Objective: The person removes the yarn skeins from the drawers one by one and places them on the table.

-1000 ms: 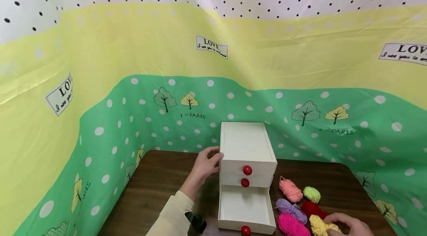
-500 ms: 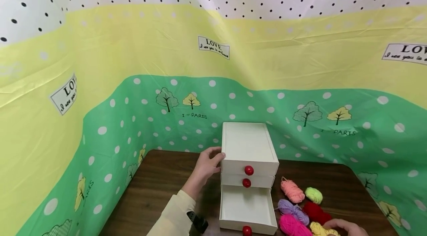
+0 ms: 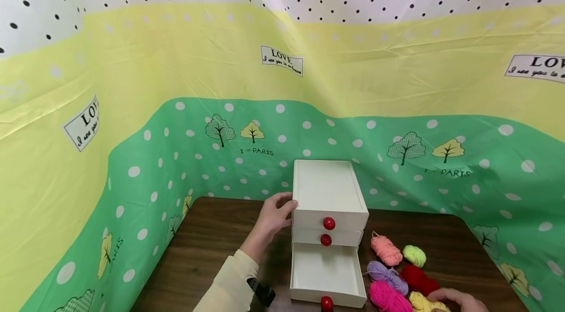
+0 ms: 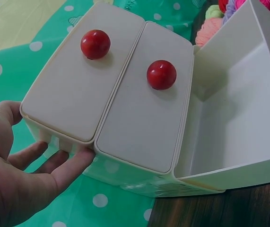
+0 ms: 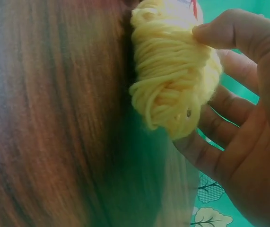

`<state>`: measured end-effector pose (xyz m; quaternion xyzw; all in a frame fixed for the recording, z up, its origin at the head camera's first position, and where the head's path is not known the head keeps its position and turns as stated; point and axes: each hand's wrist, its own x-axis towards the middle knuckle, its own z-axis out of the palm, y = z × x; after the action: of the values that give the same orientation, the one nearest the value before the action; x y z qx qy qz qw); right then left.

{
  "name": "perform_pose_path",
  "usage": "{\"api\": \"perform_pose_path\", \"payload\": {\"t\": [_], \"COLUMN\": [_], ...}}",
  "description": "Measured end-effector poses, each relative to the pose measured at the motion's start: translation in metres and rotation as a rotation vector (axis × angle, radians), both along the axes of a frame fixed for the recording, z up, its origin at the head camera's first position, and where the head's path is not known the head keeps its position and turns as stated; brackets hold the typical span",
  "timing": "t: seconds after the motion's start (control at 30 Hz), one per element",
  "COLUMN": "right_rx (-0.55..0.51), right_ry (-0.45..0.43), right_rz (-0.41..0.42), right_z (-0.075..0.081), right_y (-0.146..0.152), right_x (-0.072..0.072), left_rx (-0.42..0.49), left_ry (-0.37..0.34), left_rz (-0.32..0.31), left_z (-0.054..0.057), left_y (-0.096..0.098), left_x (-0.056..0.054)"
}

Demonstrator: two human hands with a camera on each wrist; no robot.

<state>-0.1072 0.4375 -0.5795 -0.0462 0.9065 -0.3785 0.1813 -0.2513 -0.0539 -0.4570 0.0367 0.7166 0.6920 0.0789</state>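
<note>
In the head view, a white drawer cabinet (image 3: 328,187) with red knobs stands on the table. Its bottom drawer (image 3: 326,270) is pulled out, with nothing inside. My left hand (image 3: 272,215) rests against the cabinet's left side. In the left wrist view its thumb touches one edge and its extended fingers (image 4: 73,168) lie along the side. At the lower right, my right hand (image 3: 461,299) holds a yellow yarn skein (image 3: 423,302). The right wrist view has the thumb pressed on the skein (image 5: 172,61) and the fingers behind it, partly hidden.
Right of the cabinet lie several more yarn skeins: coral (image 3: 386,249), lime (image 3: 415,255), purple (image 3: 387,276), red (image 3: 418,280) and magenta (image 3: 389,297). A patterned curtain (image 3: 247,179) hangs behind the dark wooden table (image 3: 207,248).
The yellow skein and my right hand have shifted slightly toward the near edge, showing more of the red skein. My left hand stays at the cabinet.
</note>
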Motion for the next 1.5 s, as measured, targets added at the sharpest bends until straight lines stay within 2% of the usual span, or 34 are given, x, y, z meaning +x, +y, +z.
{"api": "perform_pose_path", "payload": {"t": [0.1, 0.3, 0.43, 0.63, 0.8, 0.87, 1.03, 1.17, 1.3, 1.5], "right_rx": [0.074, 0.094, 0.116, 0.078, 0.096, 0.103, 0.102, 0.05, -0.045, -0.114], "right_ry": [0.037, 0.099, 0.145, 0.22, 0.299, 0.305, 0.339, 0.369, 0.424, 0.5], "right_rz": [-0.054, -0.144, -0.167, -0.183, -0.137, -0.111, -0.009, 0.057, 0.122, 0.182], "right_z": [0.004, 0.017, 0.026, 0.039, 0.052, 0.057, 0.065, 0.069, 0.07, 0.071], "right_y": [-0.006, -0.021, -0.03, -0.049, -0.066, -0.071, -0.082, -0.092, -0.108, -0.128], "right_x": [0.0, 0.004, 0.005, 0.01, 0.012, 0.011, 0.005, 0.003, 0.003, 0.003], "left_rx": [-0.003, 0.005, 0.008, 0.011, 0.032, 0.036, 0.037, 0.035, 0.032, 0.036], "left_ry": [0.001, 0.003, 0.006, 0.013, 0.021, 0.019, 0.013, 0.009, 0.009, 0.01], "left_rz": [0.0, -0.001, -0.004, -0.01, -0.019, -0.018, -0.018, -0.018, -0.017, -0.019], "left_z": [0.001, 0.0, -0.001, -0.001, -0.001, 0.0, -0.001, -0.001, -0.002, 0.001], "left_y": [0.0, 0.0, 0.0, 0.0, 0.0, 0.0, -0.001, -0.001, -0.001, -0.001], "left_x": [0.0, 0.0, 0.0, 0.001, 0.001, 0.0, -0.001, -0.001, -0.001, 0.002]}}
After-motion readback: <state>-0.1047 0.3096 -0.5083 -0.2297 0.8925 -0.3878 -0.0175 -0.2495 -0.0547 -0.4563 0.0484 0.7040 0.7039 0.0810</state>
